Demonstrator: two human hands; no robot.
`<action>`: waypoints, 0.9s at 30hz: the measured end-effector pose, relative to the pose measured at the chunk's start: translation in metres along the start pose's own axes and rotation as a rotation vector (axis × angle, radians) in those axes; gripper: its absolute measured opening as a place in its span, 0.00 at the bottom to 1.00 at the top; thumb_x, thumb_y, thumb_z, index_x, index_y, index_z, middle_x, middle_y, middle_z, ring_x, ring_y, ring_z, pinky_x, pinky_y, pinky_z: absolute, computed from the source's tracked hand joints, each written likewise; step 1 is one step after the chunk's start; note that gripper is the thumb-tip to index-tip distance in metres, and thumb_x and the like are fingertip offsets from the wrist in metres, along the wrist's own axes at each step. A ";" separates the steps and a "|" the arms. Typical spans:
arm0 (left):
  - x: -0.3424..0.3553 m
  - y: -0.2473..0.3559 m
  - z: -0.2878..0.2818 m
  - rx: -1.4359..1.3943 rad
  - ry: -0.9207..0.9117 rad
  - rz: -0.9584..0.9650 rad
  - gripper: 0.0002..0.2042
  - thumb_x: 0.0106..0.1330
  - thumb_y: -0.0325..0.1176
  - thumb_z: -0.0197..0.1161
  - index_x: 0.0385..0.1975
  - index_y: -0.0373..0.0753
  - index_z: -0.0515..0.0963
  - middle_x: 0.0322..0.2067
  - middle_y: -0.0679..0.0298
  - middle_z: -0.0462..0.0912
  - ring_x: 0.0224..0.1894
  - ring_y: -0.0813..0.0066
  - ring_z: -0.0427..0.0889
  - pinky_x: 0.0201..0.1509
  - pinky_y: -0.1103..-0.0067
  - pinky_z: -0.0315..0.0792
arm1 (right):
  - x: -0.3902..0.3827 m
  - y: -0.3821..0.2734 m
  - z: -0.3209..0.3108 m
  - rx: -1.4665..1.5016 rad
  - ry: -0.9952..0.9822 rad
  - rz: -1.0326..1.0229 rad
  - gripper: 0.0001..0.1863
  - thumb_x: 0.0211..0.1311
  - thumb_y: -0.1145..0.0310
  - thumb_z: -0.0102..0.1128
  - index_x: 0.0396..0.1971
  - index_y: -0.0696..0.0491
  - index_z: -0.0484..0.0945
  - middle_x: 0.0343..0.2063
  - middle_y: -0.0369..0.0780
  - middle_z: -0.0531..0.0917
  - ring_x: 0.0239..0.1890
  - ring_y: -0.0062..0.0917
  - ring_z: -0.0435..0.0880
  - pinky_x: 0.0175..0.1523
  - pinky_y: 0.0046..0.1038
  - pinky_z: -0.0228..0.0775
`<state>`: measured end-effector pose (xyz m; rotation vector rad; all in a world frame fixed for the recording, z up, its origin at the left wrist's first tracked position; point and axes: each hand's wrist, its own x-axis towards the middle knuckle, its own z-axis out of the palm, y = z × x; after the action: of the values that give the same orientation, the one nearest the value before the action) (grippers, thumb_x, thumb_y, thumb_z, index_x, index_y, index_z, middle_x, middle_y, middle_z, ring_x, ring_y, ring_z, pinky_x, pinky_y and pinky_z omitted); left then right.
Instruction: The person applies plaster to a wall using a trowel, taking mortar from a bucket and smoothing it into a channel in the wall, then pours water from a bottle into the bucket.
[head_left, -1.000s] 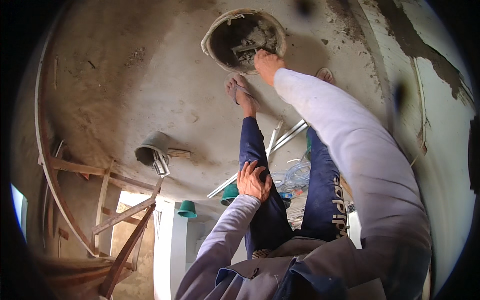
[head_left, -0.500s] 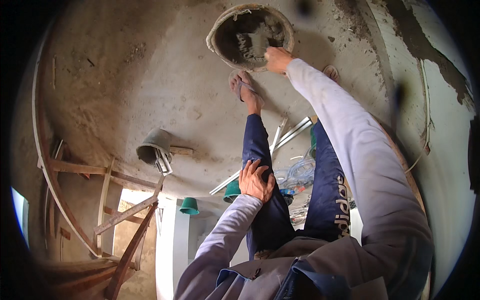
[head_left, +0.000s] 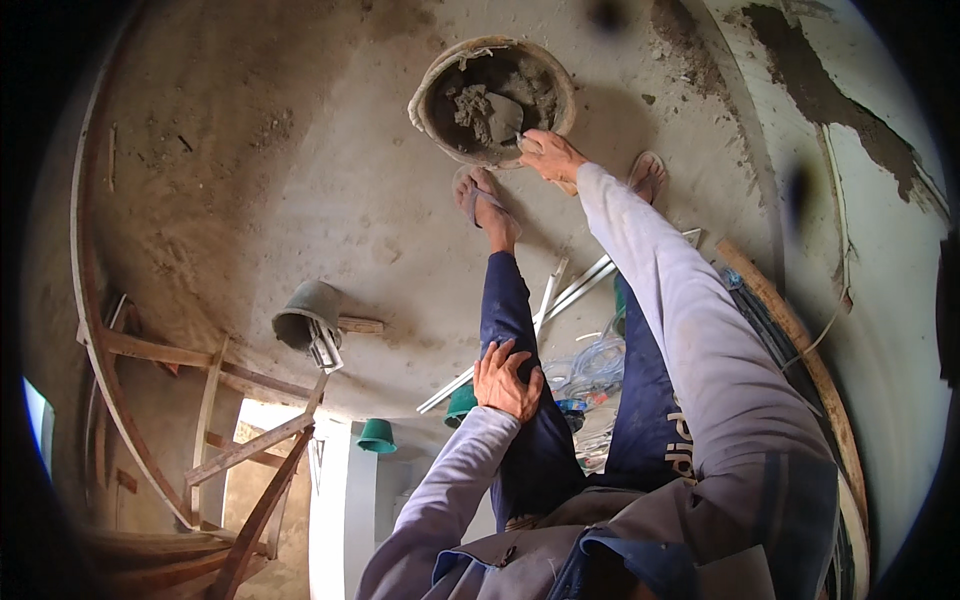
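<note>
My right hand [head_left: 550,157] is closed round the handle of a trowel [head_left: 506,117] at the near rim of a round tub [head_left: 569,100]. The trowel's blade lies inside the tub, among lumps of wet grey mortar [head_left: 471,110]. Part of the handle is hidden by my fingers. My left hand [head_left: 508,380] rests on my left knee with its fingers spread, holding nothing. My feet in flip-flops stand on the floor just this side of the tub.
To the left a grey bucket [head_left: 301,302] lies tipped, with a metal tool in it. Wooden framing [head_left: 150,345] stands at lower left. White strips [head_left: 578,290], clear tubing [head_left: 592,365] and a green bucket [head_left: 377,435] are near my legs. A white wall with a dark patch rises at right.
My right hand has drawn slightly nearer to me, and the trowel's blade now shows plainly in the mortar. The view has shifted a little. My left hand stays on the knee.
</note>
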<state>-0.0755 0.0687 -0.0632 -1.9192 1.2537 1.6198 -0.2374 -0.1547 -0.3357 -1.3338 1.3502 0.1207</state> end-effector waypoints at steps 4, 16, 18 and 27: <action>0.001 0.004 0.002 0.010 -0.008 -0.004 0.17 0.53 0.44 0.60 0.42 0.46 0.79 0.56 0.59 0.70 0.64 0.55 0.59 0.66 0.58 0.51 | -0.009 0.004 -0.013 -0.173 -0.020 -0.035 0.26 0.53 0.62 0.55 0.52 0.58 0.67 0.40 0.54 0.79 0.42 0.45 0.80 0.47 0.40 0.71; 0.002 0.003 0.003 0.042 -0.017 0.009 0.17 0.54 0.43 0.60 0.44 0.46 0.78 0.56 0.60 0.70 0.64 0.55 0.59 0.65 0.56 0.51 | 0.052 -0.042 0.000 -0.166 -0.610 0.183 0.13 0.50 0.71 0.56 0.36 0.59 0.71 0.29 0.44 0.78 0.24 0.30 0.77 0.24 0.33 0.71; 0.003 -0.001 0.003 0.019 0.015 0.014 0.18 0.54 0.43 0.60 0.44 0.46 0.77 0.56 0.60 0.70 0.64 0.55 0.59 0.65 0.56 0.51 | 0.047 -0.063 -0.007 0.467 -0.654 0.474 0.09 0.53 0.70 0.55 0.33 0.56 0.70 0.23 0.38 0.74 0.17 0.21 0.72 0.17 0.25 0.68; 0.002 0.011 0.006 0.042 -0.058 -0.032 0.19 0.54 0.43 0.59 0.46 0.45 0.76 0.56 0.61 0.69 0.65 0.57 0.57 0.67 0.56 0.49 | -0.025 -0.024 0.006 1.441 -0.598 0.470 0.20 0.66 0.50 0.43 0.44 0.51 0.66 0.27 0.37 0.70 0.17 0.18 0.69 0.19 0.20 0.69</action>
<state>-0.0881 0.0662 -0.0641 -1.8451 1.2180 1.6080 -0.2245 -0.1439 -0.3051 0.2419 0.8129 -0.1282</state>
